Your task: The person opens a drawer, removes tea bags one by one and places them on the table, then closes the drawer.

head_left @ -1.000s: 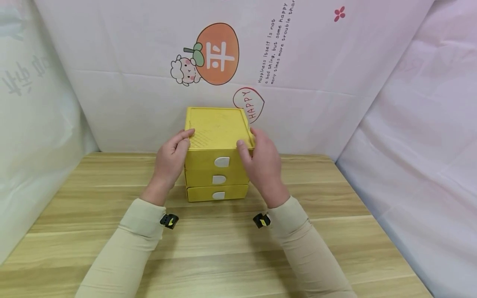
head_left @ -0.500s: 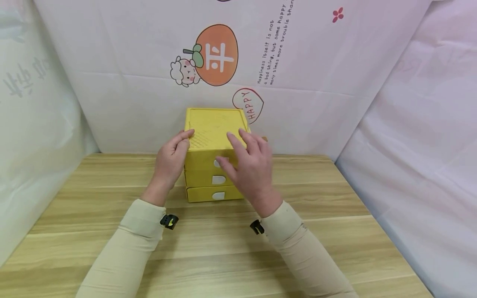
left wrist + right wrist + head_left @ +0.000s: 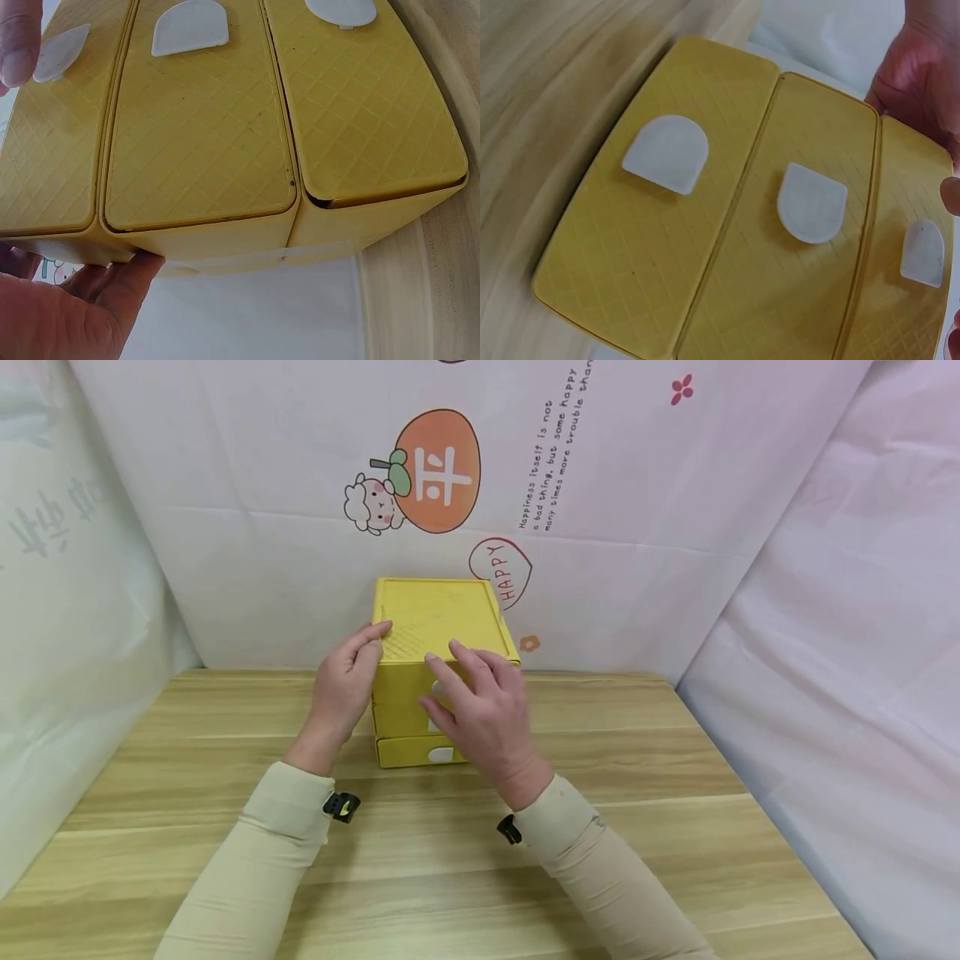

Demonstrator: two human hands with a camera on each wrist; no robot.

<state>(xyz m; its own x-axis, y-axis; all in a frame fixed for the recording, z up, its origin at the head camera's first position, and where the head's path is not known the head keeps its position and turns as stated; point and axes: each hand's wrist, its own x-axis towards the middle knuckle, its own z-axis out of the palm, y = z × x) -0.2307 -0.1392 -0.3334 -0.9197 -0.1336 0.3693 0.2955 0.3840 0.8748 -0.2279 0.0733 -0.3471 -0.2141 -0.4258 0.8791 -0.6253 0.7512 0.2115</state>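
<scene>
A yellow three-drawer box (image 3: 442, 614) stands on the table against the printed backdrop, its drawers pushed in. My left hand (image 3: 341, 689) rests on the box's upper left edge; the left wrist view shows its fingers (image 3: 124, 289) pressed along the side. My right hand (image 3: 487, 714) hovers before the front, fingers spread and slightly bent, partly covering the upper drawers. Its thumb tip lies close to the top drawer's white handle (image 3: 64, 52), apart from it. The middle handle (image 3: 812, 204) and bottom handle (image 3: 667, 154) show fully in the right wrist view.
The wood-grain table (image 3: 420, 868) reaches around the box. Behind stands a white backdrop (image 3: 615, 585) with cartoon prints, and pale cloth (image 3: 847, 635) hangs at both sides. Each wrist wears a black strap.
My right hand has left the box's upper right edge and moved left and slightly down to the front, near the top handle. The left hand and the box have stayed in place.
</scene>
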